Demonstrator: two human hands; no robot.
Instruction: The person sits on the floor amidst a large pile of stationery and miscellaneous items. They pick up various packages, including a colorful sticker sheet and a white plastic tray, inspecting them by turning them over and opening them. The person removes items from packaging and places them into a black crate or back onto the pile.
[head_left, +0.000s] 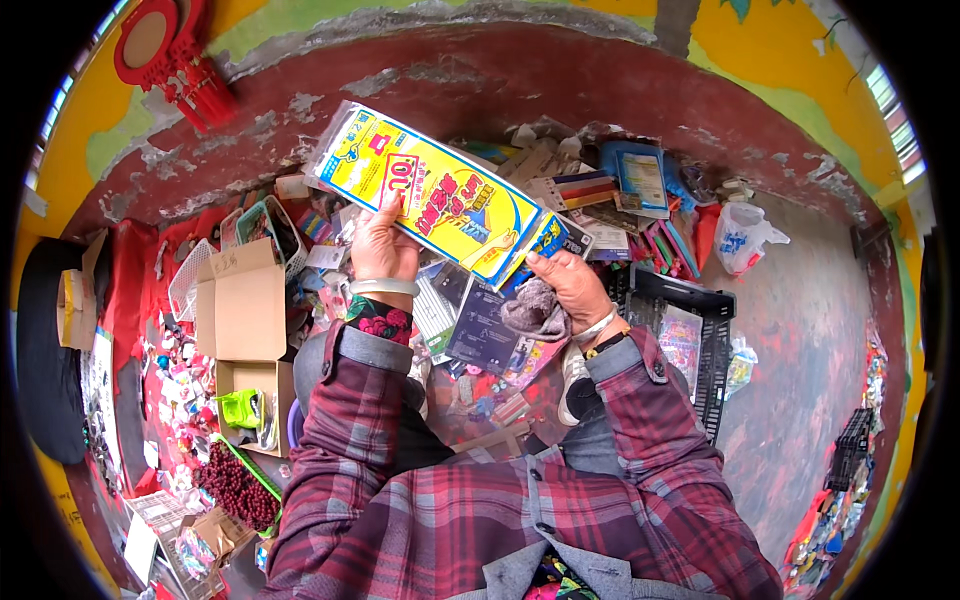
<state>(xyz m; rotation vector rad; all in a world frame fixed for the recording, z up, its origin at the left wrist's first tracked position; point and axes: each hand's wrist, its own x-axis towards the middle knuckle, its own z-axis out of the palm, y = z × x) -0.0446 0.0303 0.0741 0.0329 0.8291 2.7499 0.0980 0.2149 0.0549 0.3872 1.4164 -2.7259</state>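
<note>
Your left hand [383, 250] and right hand [566, 285] both clamp a yellow plastic packet [432, 195], held up flat above a cluttered floor beside an open cardboard box [243, 320] and black crate [712, 330].

We hold a flat plastic packet [432, 192] up between our two hands: the left hand [383, 250] grips its near left edge, the right hand [570, 285] its lower right corner, with a cloth [533, 310] bunched under the right palm. Beneath the packet lies a heap of packaged goods [590, 200]. To our left stands an open cardboard box [243, 320], with a beaded bunch [238, 490] nearer us. A crate [700, 340] sits to the right, a plastic bag [742, 238] beyond it.
</note>
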